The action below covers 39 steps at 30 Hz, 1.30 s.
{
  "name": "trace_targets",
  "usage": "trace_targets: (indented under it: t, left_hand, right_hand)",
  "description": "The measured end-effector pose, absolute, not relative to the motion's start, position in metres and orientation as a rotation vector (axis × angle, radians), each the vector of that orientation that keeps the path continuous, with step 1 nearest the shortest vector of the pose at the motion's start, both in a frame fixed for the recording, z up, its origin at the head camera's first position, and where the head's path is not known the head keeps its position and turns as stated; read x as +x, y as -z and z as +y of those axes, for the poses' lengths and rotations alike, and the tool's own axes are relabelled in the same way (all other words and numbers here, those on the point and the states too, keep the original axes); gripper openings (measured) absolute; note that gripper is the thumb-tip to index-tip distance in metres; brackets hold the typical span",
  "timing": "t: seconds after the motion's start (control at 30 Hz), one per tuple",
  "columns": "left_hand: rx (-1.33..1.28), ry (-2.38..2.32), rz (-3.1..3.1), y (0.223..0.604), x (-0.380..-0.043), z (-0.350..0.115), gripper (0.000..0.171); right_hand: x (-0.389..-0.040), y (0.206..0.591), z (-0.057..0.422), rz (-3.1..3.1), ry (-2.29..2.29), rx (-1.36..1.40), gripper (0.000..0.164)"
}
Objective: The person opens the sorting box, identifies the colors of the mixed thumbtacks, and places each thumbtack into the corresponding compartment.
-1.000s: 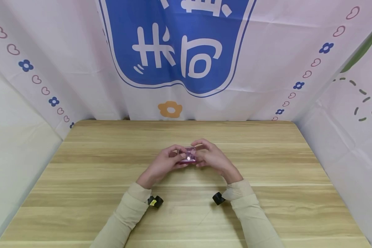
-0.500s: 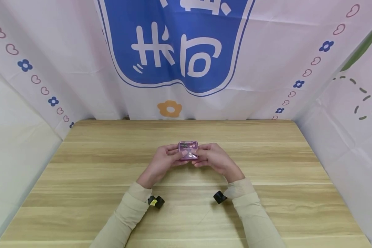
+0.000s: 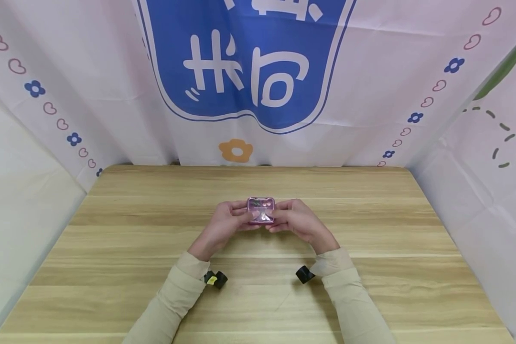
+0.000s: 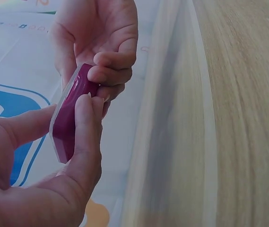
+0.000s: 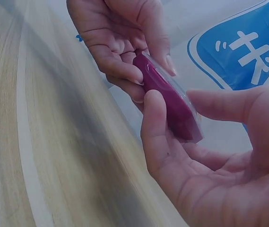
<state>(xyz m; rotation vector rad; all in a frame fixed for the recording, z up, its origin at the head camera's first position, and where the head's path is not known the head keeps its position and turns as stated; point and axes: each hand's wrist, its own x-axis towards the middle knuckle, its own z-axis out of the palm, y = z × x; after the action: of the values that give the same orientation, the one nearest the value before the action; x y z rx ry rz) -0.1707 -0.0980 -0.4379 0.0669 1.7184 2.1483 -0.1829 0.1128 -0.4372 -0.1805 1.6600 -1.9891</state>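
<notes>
A small square pill box (image 3: 261, 210) with a clear lid and a magenta base is held between both hands above the table. Small coloured items show through its lid in the head view. My left hand (image 3: 227, 220) pinches its left side, thumb on the lid and fingers underneath. On the opposite side, my right hand (image 3: 298, 220) grips it the same way. From the left wrist, the magenta side wall of the box (image 4: 70, 118) appears edge-on between the fingers. The right wrist view shows the box (image 5: 167, 101) tilted, its lid facing away from the table.
The wood-grain table (image 3: 258, 301) spreads out beneath both forearms. A white curtain with a blue printed emblem (image 3: 249, 71) hangs behind its far edge. Black wrist cameras (image 3: 304, 274) sit at the inner side of each cuff.
One second ago the right fingers were spread over the box's far edge. Since then they have come round its right side, and the box has tipped so its whole lid faces the head camera.
</notes>
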Motion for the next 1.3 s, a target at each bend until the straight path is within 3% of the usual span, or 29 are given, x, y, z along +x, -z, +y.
trace_targets:
  t: [0.53,0.77,1.07,1.3]
  left_hand:
    - [0.042,-2.158,1.780,0.444,-0.170,-0.092,0.049]
    - [-0.031,-2.121,1.768,0.448,-0.168,-0.084,0.042]
    - [0.049,-1.820,2.042,0.448,-0.161,-0.075,0.046]
    - [0.185,-1.662,2.136,0.454,-0.160,-0.073,0.048]
  right_hand:
    - [-0.185,0.443,0.114,1.715,1.976,-0.139,0.025]
    - [-0.186,0.443,0.116,1.818,1.930,-0.010,0.027]
    - [-0.188,0.444,0.125,2.244,1.627,0.088,0.031]
    - [-0.187,0.442,0.129,2.413,1.409,0.053,0.022]
